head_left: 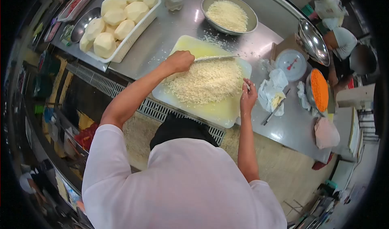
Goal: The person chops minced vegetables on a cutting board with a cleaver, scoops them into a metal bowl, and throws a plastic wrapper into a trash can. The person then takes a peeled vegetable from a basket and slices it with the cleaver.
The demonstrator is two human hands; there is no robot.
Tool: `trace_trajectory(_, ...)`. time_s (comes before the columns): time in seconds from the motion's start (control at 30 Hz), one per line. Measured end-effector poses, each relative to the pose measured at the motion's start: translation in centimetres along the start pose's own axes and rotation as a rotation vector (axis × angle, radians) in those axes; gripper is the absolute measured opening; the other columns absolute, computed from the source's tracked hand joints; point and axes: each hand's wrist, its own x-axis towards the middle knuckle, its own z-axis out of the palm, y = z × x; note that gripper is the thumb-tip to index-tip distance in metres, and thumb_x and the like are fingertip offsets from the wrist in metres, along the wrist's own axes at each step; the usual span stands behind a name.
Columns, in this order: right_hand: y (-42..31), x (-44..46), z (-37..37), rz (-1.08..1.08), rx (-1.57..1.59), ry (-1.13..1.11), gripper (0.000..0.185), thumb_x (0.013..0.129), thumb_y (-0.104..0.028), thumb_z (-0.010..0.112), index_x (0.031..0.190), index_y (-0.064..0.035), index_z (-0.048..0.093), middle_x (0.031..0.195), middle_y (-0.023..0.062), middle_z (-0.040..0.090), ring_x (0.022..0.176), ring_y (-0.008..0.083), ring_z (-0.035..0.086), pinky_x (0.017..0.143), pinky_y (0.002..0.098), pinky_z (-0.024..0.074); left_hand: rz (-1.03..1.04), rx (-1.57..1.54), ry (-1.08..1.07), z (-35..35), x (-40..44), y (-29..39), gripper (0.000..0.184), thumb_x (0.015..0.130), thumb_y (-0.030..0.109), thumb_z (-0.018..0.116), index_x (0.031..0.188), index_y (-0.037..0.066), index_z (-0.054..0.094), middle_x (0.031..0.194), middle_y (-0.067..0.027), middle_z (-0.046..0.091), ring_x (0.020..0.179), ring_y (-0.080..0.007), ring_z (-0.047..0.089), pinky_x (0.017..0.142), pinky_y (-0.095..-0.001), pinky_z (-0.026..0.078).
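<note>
My left hand (181, 61) is closed around the handle end of a large knife (216, 58). The blade points right along the far side of a heap of finely chopped pale vegetable (204, 81). Under the heap lies a pale cutting board (221, 111), yellowish in places, with crumbs scattered over it. At the board's right edge, close to the heap, my right hand (248, 96) has its fingers loosely bent and apart, with nothing clearly seen in them. Part of the blade's lower edge is hidden by the heap.
Large peeled pale roots (114, 16) fill a white basket (133, 38) at the far left. A metal bowl (252, 23) of chopped pale vegetable stands behind the board. On the right are a scale (291, 65), crumpled plastic (270, 87), an orange-filled bowl (319, 90) and another person (344, 42).
</note>
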Motion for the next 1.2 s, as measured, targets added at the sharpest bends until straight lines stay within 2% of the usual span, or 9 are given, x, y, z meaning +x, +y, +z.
trace_trajectory(0.1, 4.1, 4.6, 1.7, -0.132, -0.094, -0.109, 0.032, 0.104, -0.020, 0.055, 0.129, -0.0033, 0.066, 0.130, 0.0146, 0.066, 0.123, 0.0279, 0.061, 0.104, 0.0374, 0.0458, -0.068, -0.138, 0.189, -1.9, -3.9, -0.4, 0.018, 0.080, 0.012, 0.065, 0.084, -0.005, 0.071, 0.078, -0.0252, 0.068, 0.076, -0.0455, 0.066, 0.072, -0.0497, 0.054)
trace_trajectory(0.17, 5.2, 7.5, 2.7, -0.092, -0.057, -0.181, 0.037, 0.106, -0.026, 0.052, 0.133, -0.0048, 0.064, 0.135, 0.0159, 0.063, 0.129, 0.0299, 0.057, 0.109, 0.0384, 0.0409, -0.108, -0.385, 0.248, -2.3, -8.3, -1.2, 0.022, 0.085, 0.013, 0.066, 0.079, -0.007, 0.065, 0.062, -0.0201, 0.063, 0.059, -0.0361, 0.064, 0.059, -0.0436, 0.053)
trace_trajectory(0.3, 8.0, 10.7, 5.7, -0.170, -0.138, -0.334, 0.047, 0.108, -0.037, 0.045, 0.141, -0.0070, 0.060, 0.146, 0.0164, 0.057, 0.137, 0.0314, 0.051, 0.116, 0.0378, 0.0345, -0.688, -1.251, 0.179, -1.8, -17.9, 0.3, 0.024, 0.093, 0.015, 0.064, 0.075, -0.001, 0.060, 0.053, -0.0043, 0.051, 0.037, -0.0159, 0.048, 0.036, -0.0358, 0.040)
trace_trajectory(0.43, 5.0, 10.8, 7.7, -0.048, 0.075, -0.527, 0.048, 0.108, -0.038, 0.044, 0.139, -0.0068, 0.061, 0.144, 0.0143, 0.059, 0.135, 0.0287, 0.052, 0.116, 0.0365, 0.0337, -1.066, -1.538, 0.197, 5.3, -23.6, 2.4, 0.019, 0.097, 0.015, 0.063, 0.082, 0.004, 0.058, 0.053, 0.0010, 0.048, 0.040, -0.0113, 0.046, 0.038, -0.0313, 0.039)
trace_trajectory(0.57, 1.3, 10.7, 9.0, 0.008, 0.163, -0.688, 0.048, 0.108, -0.040, 0.046, 0.134, -0.0055, 0.065, 0.136, 0.0125, 0.065, 0.127, 0.0250, 0.057, 0.112, 0.0352, 0.0372, -0.950, -1.951, 0.256, 9.9, -20.8, 7.4, 0.020, 0.099, 0.015, 0.062, 0.082, 0.005, 0.056, 0.053, 0.0030, 0.042, 0.039, -0.0115, 0.042, 0.039, -0.0314, 0.038)
trace_trajectory(0.77, -3.6, 8.5, 10.3, -0.123, 0.120, -0.879, 0.052, 0.109, -0.040, 0.042, 0.134, -0.0009, 0.064, 0.138, 0.0130, 0.064, 0.132, 0.0260, 0.053, 0.116, 0.0395, 0.0329, -0.818, -1.572, 0.241, 5.1, -10.9, 11.4, 0.033, 0.101, 0.017, 0.054, 0.072, 0.002, 0.054, 0.054, -0.0031, 0.052, 0.041, -0.0164, 0.053, 0.040, -0.0354, 0.047)
trace_trajectory(0.97, -9.2, 7.1, 6.5, -0.360, 0.286, -0.594, 0.050, 0.108, -0.038, 0.041, 0.134, -0.0012, 0.064, 0.136, 0.0169, 0.065, 0.134, 0.0328, 0.054, 0.115, 0.0406, 0.0366, -0.674, -1.040, 0.301, -2.4, -11.0, 13.7, 0.039, 0.098, 0.018, 0.054, 0.071, -0.011, 0.057, 0.055, -0.0193, 0.059, 0.046, -0.0294, 0.063, 0.046, -0.0425, 0.053)
trace_trajectory(1.07, -10.5, 6.9, 4.1, -0.397, 0.280, -0.491, 0.049, 0.108, -0.036, 0.041, 0.132, 0.0002, 0.065, 0.136, 0.0170, 0.065, 0.134, 0.0323, 0.055, 0.115, 0.0419, 0.0370, -0.469, -0.773, 0.268, 3.7, -7.0, 12.6, 0.035, 0.094, 0.013, 0.055, 0.074, -0.015, 0.061, 0.055, -0.0249, 0.058, 0.046, -0.0344, 0.063, 0.047, -0.0452, 0.052)
trace_trajectory(1.2, -11.1, 6.2, 0.7, -0.421, 0.254, -0.379, 0.048, 0.108, -0.031, 0.040, 0.131, 0.0031, 0.064, 0.136, 0.0174, 0.064, 0.133, 0.0314, 0.055, 0.116, 0.0427, 0.0355, -0.541, -0.912, 0.074, -0.9, -5.2, 11.6, 0.038, 0.097, 0.019, 0.056, 0.079, -0.015, 0.059, 0.064, -0.0297, 0.062, 0.060, -0.0398, 0.068, 0.061, -0.0481, 0.054)
